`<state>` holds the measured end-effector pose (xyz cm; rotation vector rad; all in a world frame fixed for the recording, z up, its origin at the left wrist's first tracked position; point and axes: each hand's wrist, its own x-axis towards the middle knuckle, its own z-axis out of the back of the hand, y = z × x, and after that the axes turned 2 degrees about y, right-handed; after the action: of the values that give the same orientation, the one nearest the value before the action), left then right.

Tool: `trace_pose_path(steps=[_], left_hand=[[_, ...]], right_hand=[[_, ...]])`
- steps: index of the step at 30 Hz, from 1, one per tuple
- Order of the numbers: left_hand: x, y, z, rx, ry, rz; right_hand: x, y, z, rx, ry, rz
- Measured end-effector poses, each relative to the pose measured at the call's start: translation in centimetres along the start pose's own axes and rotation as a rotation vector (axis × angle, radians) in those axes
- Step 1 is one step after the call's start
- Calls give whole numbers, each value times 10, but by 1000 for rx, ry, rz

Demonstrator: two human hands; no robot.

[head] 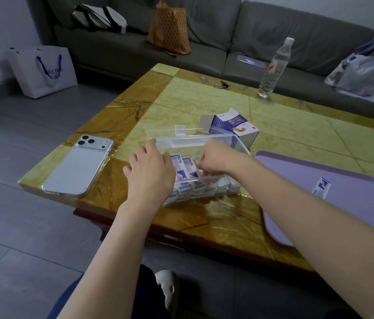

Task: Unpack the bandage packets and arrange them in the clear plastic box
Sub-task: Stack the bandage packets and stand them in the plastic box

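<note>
Left hand (149, 173) spread flat, steadying box (204, 178); right hand (216, 160) pinches packets (181, 168), best nudged upright and snug against neighbours.

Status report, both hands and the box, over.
Left hand open, resting on bandage packets in clear plastic box. Right hand curled among them, grip unclear. Stray packet on purple tray. Lid open.

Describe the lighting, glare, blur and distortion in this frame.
Head view: wide-angle bend curves the table edges and sofa; light is dim and even, shadows soft; pale sheen on the box lid and the phone; print on the packets is soft, hardly readable.
</note>
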<state>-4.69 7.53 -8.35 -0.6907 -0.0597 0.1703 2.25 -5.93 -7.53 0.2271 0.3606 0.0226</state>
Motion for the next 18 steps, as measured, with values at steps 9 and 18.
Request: trace_pose_path(steps=[9,18], left_hand=[[0,-1,0,-6,11,10],[0,0,-1,7,7,1]], right_hand=[[-10,11,3,-213,47,11],[-2,6,0,-34,43,5]])
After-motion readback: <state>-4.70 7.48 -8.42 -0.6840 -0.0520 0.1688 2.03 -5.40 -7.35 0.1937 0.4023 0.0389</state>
